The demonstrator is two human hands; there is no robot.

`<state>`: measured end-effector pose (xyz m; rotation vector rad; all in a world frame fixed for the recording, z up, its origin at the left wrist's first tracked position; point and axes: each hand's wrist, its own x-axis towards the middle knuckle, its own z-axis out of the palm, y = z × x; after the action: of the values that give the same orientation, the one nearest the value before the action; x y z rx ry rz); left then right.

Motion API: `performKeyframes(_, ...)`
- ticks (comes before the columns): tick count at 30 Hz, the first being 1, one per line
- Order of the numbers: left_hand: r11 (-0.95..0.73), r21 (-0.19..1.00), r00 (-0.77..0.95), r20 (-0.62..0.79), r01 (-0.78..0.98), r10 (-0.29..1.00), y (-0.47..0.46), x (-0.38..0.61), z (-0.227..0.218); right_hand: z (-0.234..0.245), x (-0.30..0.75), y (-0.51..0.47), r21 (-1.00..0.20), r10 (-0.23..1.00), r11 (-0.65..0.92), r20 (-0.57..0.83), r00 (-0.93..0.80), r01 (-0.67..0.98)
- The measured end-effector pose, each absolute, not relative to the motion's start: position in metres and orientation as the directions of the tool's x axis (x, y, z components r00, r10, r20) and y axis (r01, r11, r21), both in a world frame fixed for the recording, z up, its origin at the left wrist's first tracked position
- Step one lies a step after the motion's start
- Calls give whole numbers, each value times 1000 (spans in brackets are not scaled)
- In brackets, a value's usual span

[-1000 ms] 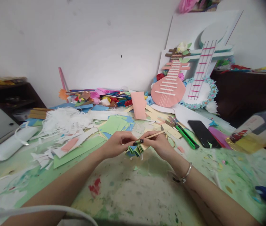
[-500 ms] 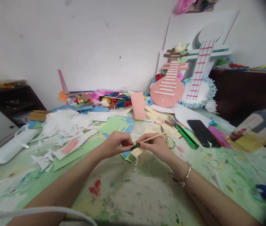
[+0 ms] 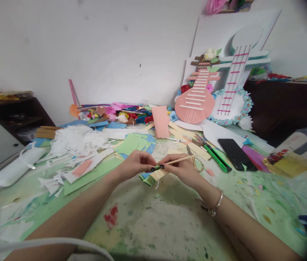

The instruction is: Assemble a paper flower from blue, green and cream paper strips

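My left hand (image 3: 138,162) and my right hand (image 3: 180,168) meet fingertip to fingertip in the middle, just above the table. Between the thumb and fingers of my right hand is a thin pale wooden stick (image 3: 184,158), slanting up to the right. A small green paper piece (image 3: 157,167) shows at the stick's left end, where my left thumb and forefinger pinch it. Right below the hands are cream paper strips (image 3: 158,174) and folded green and blue paper (image 3: 147,179). Gold-handled scissors (image 3: 198,165) lie beside my right hand, partly hidden.
Green paper sheets (image 3: 132,143), white shredded paper (image 3: 77,139) and scraps cover the left and back. A green cutter (image 3: 217,158), black phone (image 3: 235,154) and clear plastic container (image 3: 292,152) lie right. Paper instruments (image 3: 195,105) lean at the back. A white cable (image 3: 52,242) crosses the lower left.
The stick now lies slightly flatter, and the fingertips have shifted a little around the green paper. The whole view has slid slightly; the other things stay put.
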<state>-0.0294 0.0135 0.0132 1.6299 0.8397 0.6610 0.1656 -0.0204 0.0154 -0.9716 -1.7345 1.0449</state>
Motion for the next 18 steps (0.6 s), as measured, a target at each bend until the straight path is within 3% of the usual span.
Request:
performKeyframes(5,-464,813,675,124,351,728,14,-29,13,13,166,-19,-892,892,396,317,-323,217)
performKeyframes(7,-527,749,674,148,402,724,13,-29,12,12,166,-19,-887,889,402,319,-328,226)
performKeyframes(13,-459,800,634,131,387,762,13,-27,5,12,162,-20,-911,901,369,301,-314,185)
performKeyframes(18,-301,895,613,41,328,789,14,-24,2,13,166,-19,-858,872,448,356,-337,252)
